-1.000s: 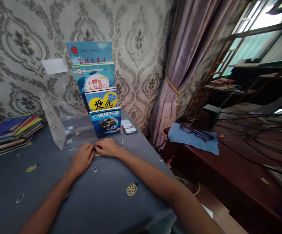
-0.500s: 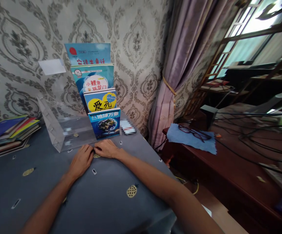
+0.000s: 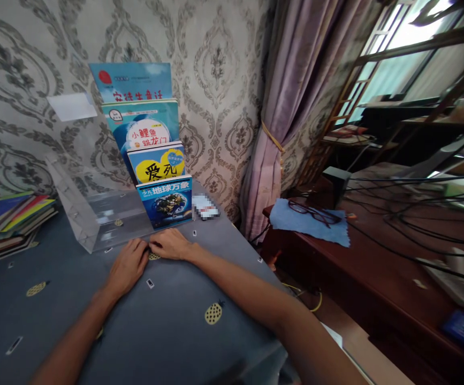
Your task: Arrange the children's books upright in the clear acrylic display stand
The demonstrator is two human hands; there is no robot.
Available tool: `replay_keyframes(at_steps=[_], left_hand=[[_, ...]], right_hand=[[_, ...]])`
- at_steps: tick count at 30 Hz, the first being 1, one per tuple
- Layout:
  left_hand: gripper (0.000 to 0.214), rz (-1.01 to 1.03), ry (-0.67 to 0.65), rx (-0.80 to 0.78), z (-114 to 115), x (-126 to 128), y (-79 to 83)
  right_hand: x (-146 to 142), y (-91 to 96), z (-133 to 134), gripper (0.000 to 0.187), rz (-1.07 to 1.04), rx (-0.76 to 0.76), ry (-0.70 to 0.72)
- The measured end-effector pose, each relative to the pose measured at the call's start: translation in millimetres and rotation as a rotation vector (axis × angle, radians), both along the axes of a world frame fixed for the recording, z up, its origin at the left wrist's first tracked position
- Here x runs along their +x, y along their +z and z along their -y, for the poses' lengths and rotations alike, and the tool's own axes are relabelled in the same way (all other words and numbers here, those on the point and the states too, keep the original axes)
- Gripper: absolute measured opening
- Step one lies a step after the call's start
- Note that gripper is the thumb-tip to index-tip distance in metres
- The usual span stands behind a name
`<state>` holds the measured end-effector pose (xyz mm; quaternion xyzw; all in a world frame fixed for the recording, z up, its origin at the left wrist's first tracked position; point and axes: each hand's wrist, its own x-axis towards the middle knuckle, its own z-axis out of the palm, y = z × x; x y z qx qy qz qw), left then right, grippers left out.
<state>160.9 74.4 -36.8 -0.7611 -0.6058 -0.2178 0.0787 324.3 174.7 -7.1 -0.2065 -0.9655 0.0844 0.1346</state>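
My left hand (image 3: 128, 266) rests on the grey tablecloth, its fingers curled in, with nothing seen in it. Almost touching it, my right hand (image 3: 168, 244) lies with bent fingers, holding nothing that shows. Just beyond both stands a clear stepped book rack (image 3: 81, 224). On its right side, books rise in tiers: a blue earth book (image 3: 165, 203) in front, a yellow-and-blue book (image 3: 157, 167) behind it, then a teal book (image 3: 143, 128), and a light-blue book (image 3: 133, 80) at the top. The rack's left side holds no books.
A stack of books (image 3: 13, 219) lies at the left on the tablecloth (image 3: 155, 331). A blurred-out item (image 3: 205, 207) sits right of the rack. Across a gap stands a dark red desk (image 3: 336, 267) with glasses (image 3: 314, 211) on a blue cloth (image 3: 282, 219) and tangled cables (image 3: 408, 214).
The view has turned slightly to the right, so everything sits a little further left. My hands keep their place by the rack, and the books stand as before.
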Motion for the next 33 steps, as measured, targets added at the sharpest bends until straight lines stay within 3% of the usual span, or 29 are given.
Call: replay_keyframes(at_steps=[21,33], left_hand=[[0.024,-0.053,0.005,-0.036,12.2,-2.2,2.7],[0.028,-0.056,0.156,-0.047,54.1,-49.3,1.5]], right_hand=[[-0.6,-2.1,0.9,0.026,0.004,-0.013,-0.031],[-2.4,-4.0,-0.8,0.026,0.006,-0.037,-0.05]])
